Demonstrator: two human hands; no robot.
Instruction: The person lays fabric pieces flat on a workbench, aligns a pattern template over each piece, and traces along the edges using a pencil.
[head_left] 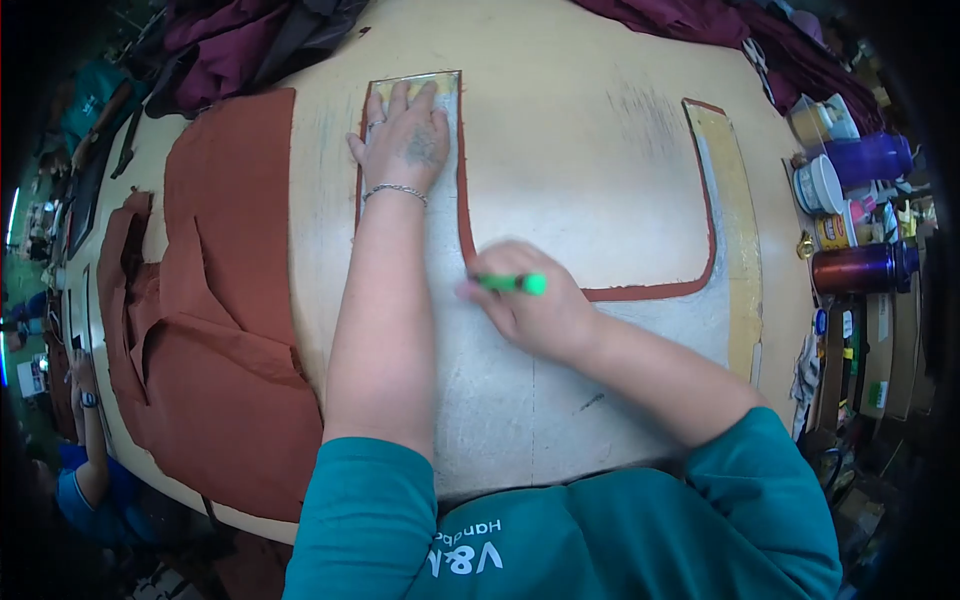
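A large grey U-shaped template [600, 350] lies on the table, with reddish-brown fabric [650, 293] showing as a thin strip along its inner edge. Spread flat on the template's upper left arm is my left hand [405, 140], fingers apart, holding nothing. My right hand [525, 300] grips a green marker [515, 283] at the inner edge, near the lower left curve of the cut-out. The marker's tip is hidden or blurred by the fingers.
Folded reddish-brown fabric [225, 300] lies at the left. Dark maroon cloth [225, 50] sits at the back left, more at the back right. Tubs, a purple bottle [870, 158] and a dark tumbler [855, 270] line the right edge. A co-worker's arm [92, 430] shows far left.
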